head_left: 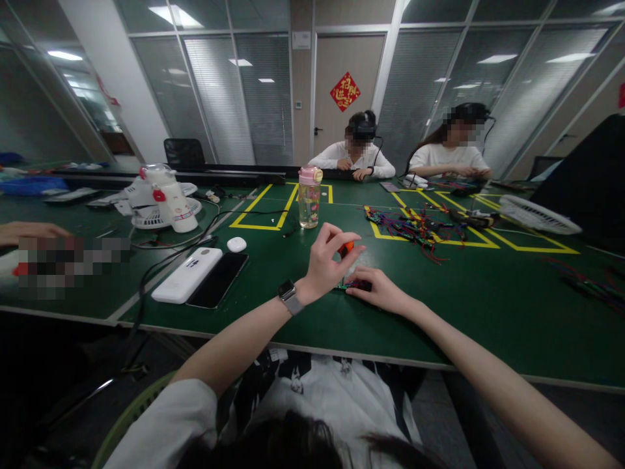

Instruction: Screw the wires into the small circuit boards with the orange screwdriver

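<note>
My left hand [326, 262], with a watch [288, 293] on its wrist, is raised a little above the green table. Its thumb and fingers are closed around a small orange-and-black tool handle [346, 248]; the tool's lower part is hidden. Just below and to the right, my right hand [378, 290] rests on the table, its fingers curled over a small circuit board with coloured wires [342, 284]. Most of that board is covered by the two hands.
Beyond my hands stands a pink-lidded bottle [309, 198]. A tangle of wired boards [415, 225] lies at right. To my left are a white power bank [188, 275], a black phone [217, 280], a white case [237, 244] and cables. Co-workers sit opposite; another person's hand [36, 232] is at far left.
</note>
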The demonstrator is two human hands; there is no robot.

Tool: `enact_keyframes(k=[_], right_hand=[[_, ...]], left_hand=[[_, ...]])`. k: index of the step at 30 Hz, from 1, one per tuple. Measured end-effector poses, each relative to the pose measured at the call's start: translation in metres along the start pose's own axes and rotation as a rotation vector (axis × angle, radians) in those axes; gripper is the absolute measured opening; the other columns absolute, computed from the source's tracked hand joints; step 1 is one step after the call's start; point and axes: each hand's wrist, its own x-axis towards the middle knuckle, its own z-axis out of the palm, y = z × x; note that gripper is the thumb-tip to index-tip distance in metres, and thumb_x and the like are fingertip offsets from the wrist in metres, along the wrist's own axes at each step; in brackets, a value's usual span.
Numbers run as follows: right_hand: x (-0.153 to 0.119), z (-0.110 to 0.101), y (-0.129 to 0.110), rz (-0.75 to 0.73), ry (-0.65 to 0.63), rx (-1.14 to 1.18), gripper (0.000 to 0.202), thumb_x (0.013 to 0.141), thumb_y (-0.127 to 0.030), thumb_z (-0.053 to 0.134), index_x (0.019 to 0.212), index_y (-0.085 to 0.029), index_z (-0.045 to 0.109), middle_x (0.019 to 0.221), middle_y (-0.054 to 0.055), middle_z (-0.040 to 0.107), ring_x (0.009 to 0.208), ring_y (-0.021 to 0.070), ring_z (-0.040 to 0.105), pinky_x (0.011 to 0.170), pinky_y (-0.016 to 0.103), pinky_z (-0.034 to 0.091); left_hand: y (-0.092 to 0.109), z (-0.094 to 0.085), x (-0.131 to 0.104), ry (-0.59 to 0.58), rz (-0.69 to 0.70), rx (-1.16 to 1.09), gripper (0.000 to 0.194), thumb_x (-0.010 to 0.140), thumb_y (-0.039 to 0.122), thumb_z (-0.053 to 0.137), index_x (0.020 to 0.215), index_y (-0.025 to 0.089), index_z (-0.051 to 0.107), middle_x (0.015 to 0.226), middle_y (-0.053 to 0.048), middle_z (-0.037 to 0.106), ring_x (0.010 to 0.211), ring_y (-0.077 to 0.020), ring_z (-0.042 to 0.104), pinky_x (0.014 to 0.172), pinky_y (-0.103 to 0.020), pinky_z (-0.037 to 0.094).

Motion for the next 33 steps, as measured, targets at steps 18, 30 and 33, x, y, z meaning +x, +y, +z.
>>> enact_keyframes(k=[18,30,33], right_hand=[[0.0001,0.0004,0.001,-0.002,-0.011,-0.001,0.016,0.085,-0.031,0.064,0.091,-0.018,0.07,0.086,0.005,0.064,0.076,0.0167,0.06,0.072,0.029,0.047],[0.0002,-0.0012,-0.0018,0.003,-0.009,-0.014,0.016,0.085,-0.031,0.063,0.092,-0.018,0.07,0.086,0.005,0.064,0.074,0.0159,0.059,0.07,0.029,0.048],[0.0004,-0.0015,-0.0027,0.005,-0.013,-0.013,0.016,0.086,-0.031,0.063,0.092,-0.018,0.07,0.086,0.006,0.064,0.076,0.0165,0.06,0.072,0.03,0.048]], left_hand=[[0.0017,-0.0021,-0.002,-0.074,-0.021,-0.069,0.028,0.098,0.019,0.034,0.11,0.018,0.06,0.096,-0.006,0.055,0.091,-0.0142,0.054,0.08,-0.029,0.047],[-0.0002,-0.0011,-0.0022,-0.059,-0.07,-0.003,0.024,0.096,0.029,0.043,0.107,0.018,0.062,0.092,-0.005,0.054,0.085,-0.0139,0.054,0.077,-0.028,0.048],[0.0012,-0.0023,-0.002,-0.08,-0.077,-0.037,0.032,0.099,0.024,0.032,0.114,0.017,0.06,0.103,-0.008,0.058,0.099,-0.0161,0.056,0.086,-0.031,0.048]])
